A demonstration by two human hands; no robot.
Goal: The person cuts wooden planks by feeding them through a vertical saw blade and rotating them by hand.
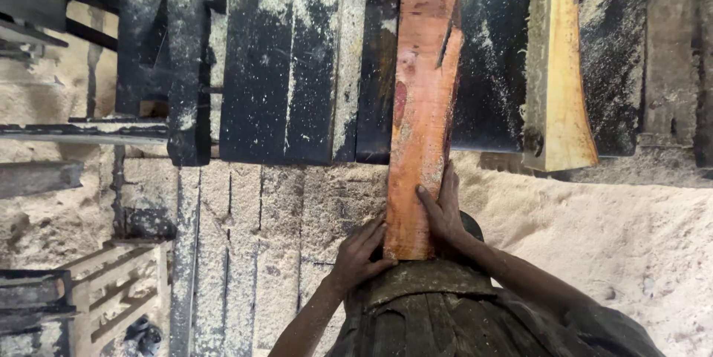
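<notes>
A sawdust-covered workshop floor (609, 231) spreads pale and loose below a dark, dusty saw table (282, 67), which fills the upper part of the view and serves as the landmark here. Lying across the near edge of that table is one reddish plank (422, 105), its long axis running straight away from the person: the far end sits up on the table, the near end overhangs toward the body. To the right of the reddish plank, also on the table and well apart from it, lies one paler yellow offcut (557, 67), roughly parallel. Left of the table's near edge, low in the view, stands a pale wooden frame (119, 290) dusted with sawdust. Both hands sit at the plank's near end, so the whole length of the wood lies ahead of them. The left hand (360, 253) cups the left bottom corner, fingers curled against the end. The right hand (444, 212) lies flat along the right edge, slightly farther up, fingers stretched and pressing; neither hand is closed around the wood.
</notes>
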